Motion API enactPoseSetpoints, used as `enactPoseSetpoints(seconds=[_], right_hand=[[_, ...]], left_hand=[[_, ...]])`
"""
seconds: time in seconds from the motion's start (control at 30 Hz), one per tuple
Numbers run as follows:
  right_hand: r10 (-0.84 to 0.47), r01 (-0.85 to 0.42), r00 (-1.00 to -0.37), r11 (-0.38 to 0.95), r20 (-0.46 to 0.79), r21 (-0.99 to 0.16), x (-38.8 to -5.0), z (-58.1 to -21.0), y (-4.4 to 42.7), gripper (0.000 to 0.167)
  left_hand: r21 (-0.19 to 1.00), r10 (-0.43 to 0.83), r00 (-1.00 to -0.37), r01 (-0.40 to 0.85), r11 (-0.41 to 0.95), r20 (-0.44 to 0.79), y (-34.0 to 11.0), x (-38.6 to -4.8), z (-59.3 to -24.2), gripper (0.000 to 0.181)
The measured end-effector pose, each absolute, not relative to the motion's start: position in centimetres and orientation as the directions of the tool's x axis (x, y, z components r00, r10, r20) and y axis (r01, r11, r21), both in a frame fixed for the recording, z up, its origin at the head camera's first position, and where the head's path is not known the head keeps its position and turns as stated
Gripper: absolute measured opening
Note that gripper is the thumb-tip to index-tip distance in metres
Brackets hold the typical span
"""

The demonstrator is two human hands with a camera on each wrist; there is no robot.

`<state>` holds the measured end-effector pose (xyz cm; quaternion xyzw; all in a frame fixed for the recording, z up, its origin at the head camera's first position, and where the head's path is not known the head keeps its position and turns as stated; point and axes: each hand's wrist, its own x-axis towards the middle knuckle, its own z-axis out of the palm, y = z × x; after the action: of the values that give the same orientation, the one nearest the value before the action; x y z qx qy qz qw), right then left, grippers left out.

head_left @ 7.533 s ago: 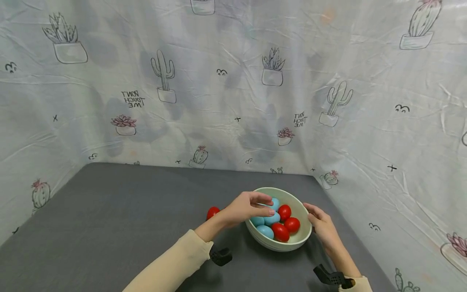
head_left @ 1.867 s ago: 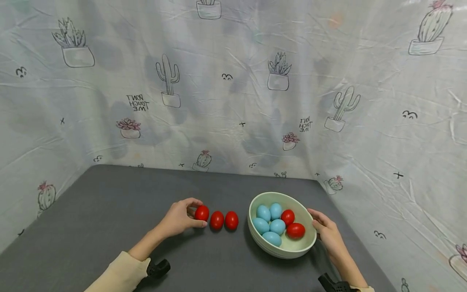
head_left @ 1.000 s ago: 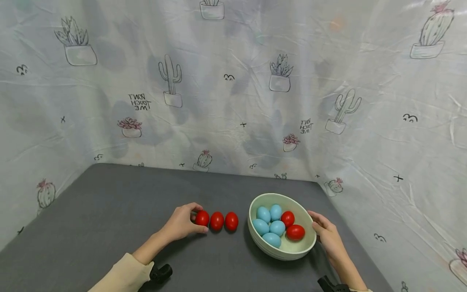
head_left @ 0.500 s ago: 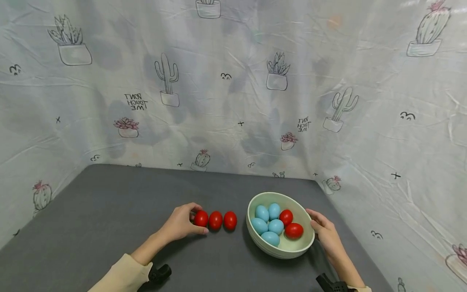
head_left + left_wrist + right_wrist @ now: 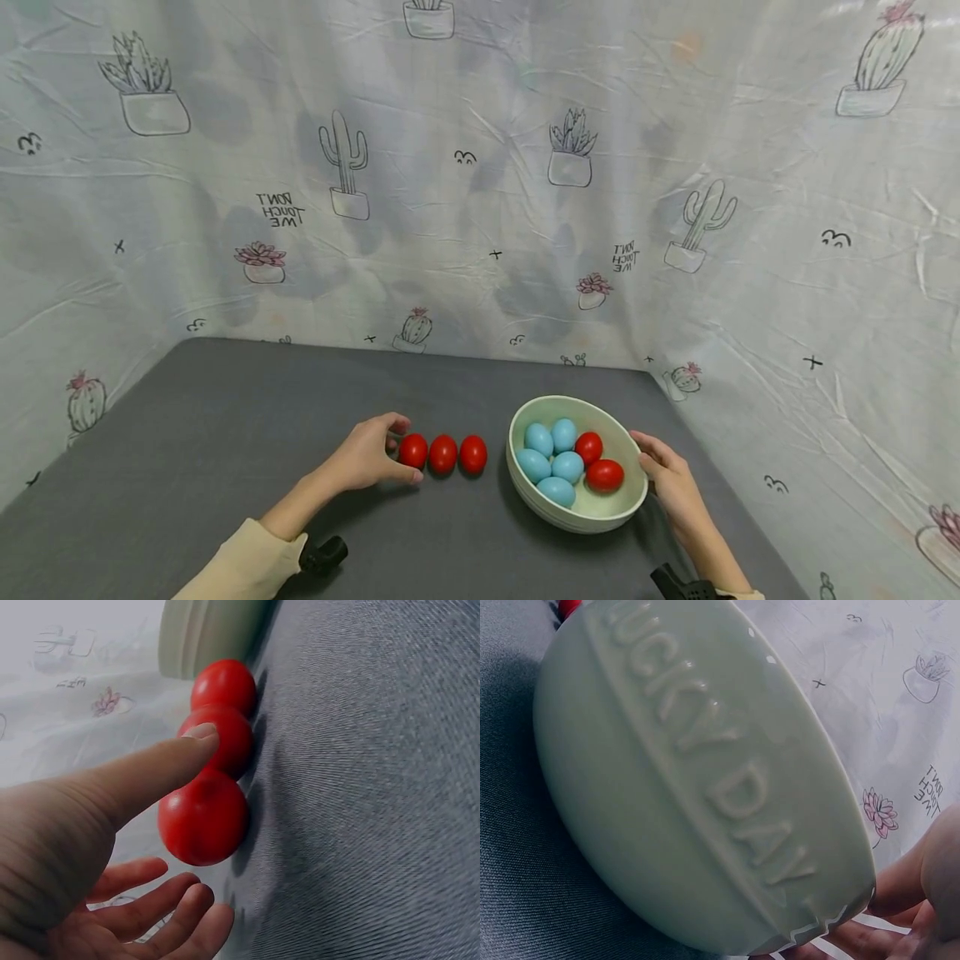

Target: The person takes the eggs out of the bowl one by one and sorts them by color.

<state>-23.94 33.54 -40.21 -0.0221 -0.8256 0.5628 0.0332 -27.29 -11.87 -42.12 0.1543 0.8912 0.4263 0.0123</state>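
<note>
Three glossy red eggs lie in a row on the table, the leftmost egg [image 5: 413, 451] beside the middle egg [image 5: 443, 454] and the right egg [image 5: 473, 455]. My left hand [image 5: 369, 455] is around the left end of the row, its thumb and fingers spread apart. In the left wrist view a gap separates its fingers [image 5: 187, 919] from the nearest egg. A pale green bowl [image 5: 536, 505] stands to the right, with several light blue eggs [image 5: 567, 467] and two red eggs [image 5: 604, 476] inside. My right hand [image 5: 675, 483] holds its right side at the rim; some fingertips are hidden.
The dark grey table [image 5: 247, 417] reaches back to a white curtain [image 5: 450, 208] printed with cacti, which also hangs along both sides. Raised lettering [image 5: 705, 735] runs across the bowl's outer wall.
Earlier the left hand was over the bowl, with one red egg visible on the table. It then set down the leftmost egg. Just now its fingers have parted and drawn slightly left.
</note>
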Motion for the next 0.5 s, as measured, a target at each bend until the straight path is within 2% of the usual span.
enactPoseSetpoints(seconds=[0.3,0.5], right_hand=[[0.068,-0.02,-0.997,0.371,0.048,-0.928,-23.9,-40.2,33.6,0.04],[0.073,0.004,-0.997,0.348,0.023,-0.937,-24.0,-40.1,33.5,0.04]], left_hand=[[0.756,0.278,-0.951,0.282,0.59,0.138,-12.1,-27.1,-41.0,0.084],[0.767,0.295,-0.931,0.346,0.54,0.213,-11.6,-26.9,-39.4,0.078]])
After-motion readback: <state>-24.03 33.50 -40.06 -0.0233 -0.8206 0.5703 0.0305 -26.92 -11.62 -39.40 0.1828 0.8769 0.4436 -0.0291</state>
